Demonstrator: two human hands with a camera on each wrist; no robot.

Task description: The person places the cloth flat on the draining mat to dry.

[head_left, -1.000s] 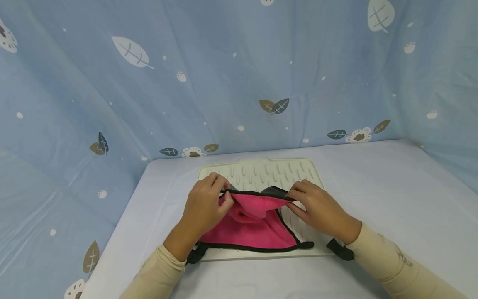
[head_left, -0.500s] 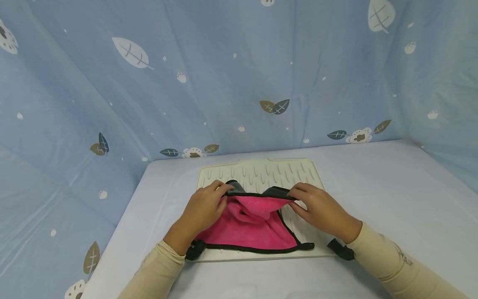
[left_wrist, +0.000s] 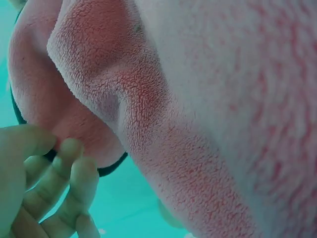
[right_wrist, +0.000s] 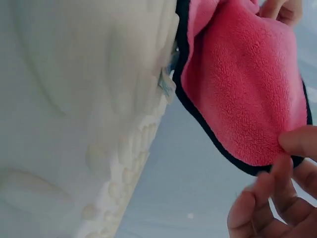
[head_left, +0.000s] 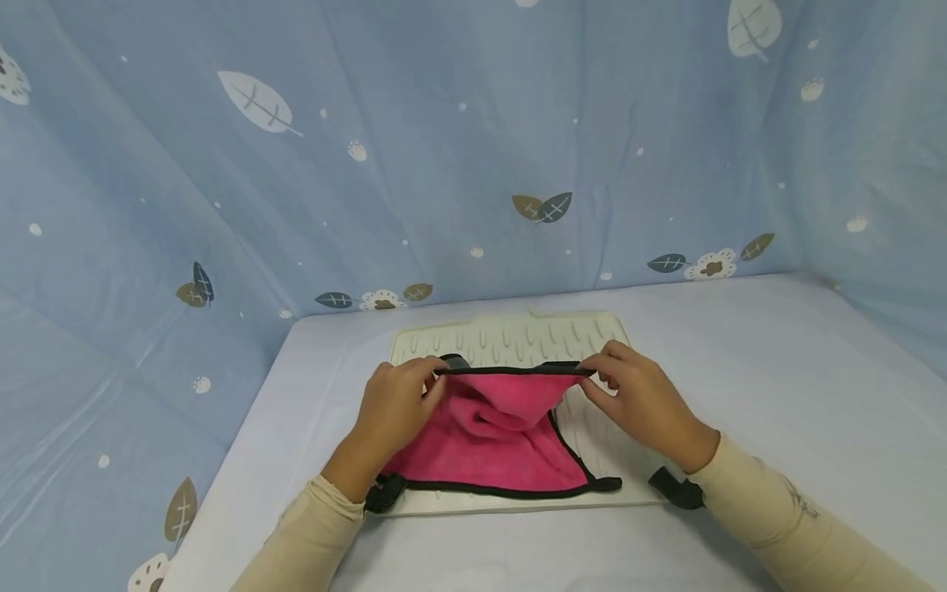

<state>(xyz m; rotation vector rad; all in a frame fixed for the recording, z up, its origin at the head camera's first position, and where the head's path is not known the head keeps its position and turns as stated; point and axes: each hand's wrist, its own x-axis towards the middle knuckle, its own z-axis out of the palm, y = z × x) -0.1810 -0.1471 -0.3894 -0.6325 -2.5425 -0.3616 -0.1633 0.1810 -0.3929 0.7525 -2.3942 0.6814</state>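
Note:
A pink fleecy cloth with black edging and a grey reverse lies on a cream ridged mat. Its far edge is raised and stretched between both hands. At the left end of that edge my left hand pinches the black trim between thumb and fingers. The right end is pinched by my right hand. In the left wrist view, folds of pink fleece fill much of the frame. The right wrist view has the cloth hanging from the right fingertips, with a small pale label by its edge.
The mat rests on a white-covered table. A black clip-like piece sits by the left sleeve, and a black strap end by the right sleeve. A blue leaf-patterned curtain hangs behind and to both sides.
The left hand has shifted its grip a little outward along the black edge. Both hands have drawn the cloth's far edge straighter and slightly higher.

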